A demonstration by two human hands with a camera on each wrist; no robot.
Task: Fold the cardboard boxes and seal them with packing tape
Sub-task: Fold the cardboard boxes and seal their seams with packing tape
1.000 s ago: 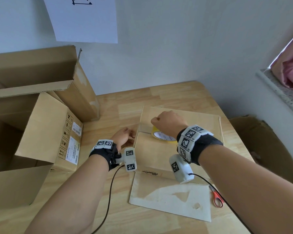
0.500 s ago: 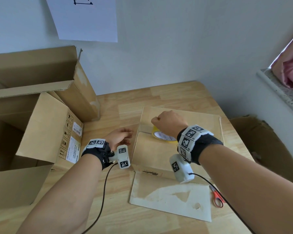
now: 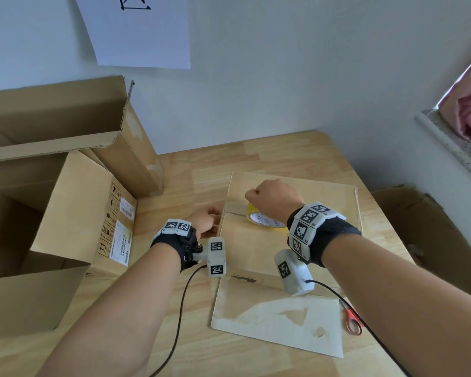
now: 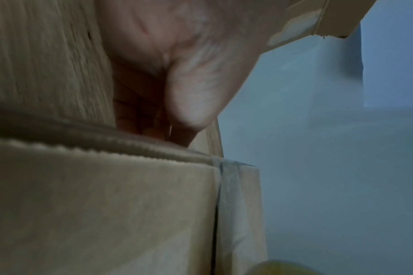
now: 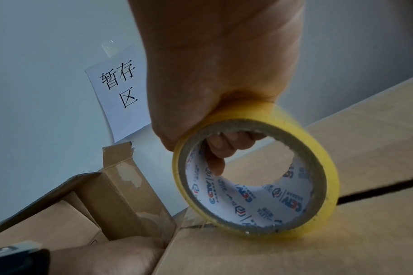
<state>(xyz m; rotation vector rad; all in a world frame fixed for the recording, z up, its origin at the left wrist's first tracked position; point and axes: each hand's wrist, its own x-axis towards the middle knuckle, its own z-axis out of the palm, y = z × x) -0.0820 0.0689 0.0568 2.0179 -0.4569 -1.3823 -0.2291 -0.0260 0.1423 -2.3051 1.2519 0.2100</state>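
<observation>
A folded brown box (image 3: 256,248) lies flat on the wooden table, its top seam (image 5: 377,188) running left to right. My right hand (image 3: 272,197) grips a yellow tape roll (image 3: 264,220), fingers hooked through its core (image 5: 318,152), and the roll stands on the box top (image 5: 342,148) over the seam. A clear strip of tape (image 3: 235,209) runs from the roll to the box's left edge (image 4: 227,186). My left hand (image 3: 206,217) sits against that edge, thumb (image 4: 191,111) and fingers pinched together at the tape's end.
Two large open cartons (image 3: 65,213) (image 3: 65,112) fill the left side. A flat cardboard piece with white patches (image 3: 283,322) lies near me, red-handled scissors (image 3: 351,319) to its right. Another carton (image 3: 419,227) stands beyond the table's right edge. A paper sign (image 3: 136,31) hangs on the wall.
My left hand drew back a little to the left, then returned to the box's left edge. The right hand and tape roll have stayed in place.
</observation>
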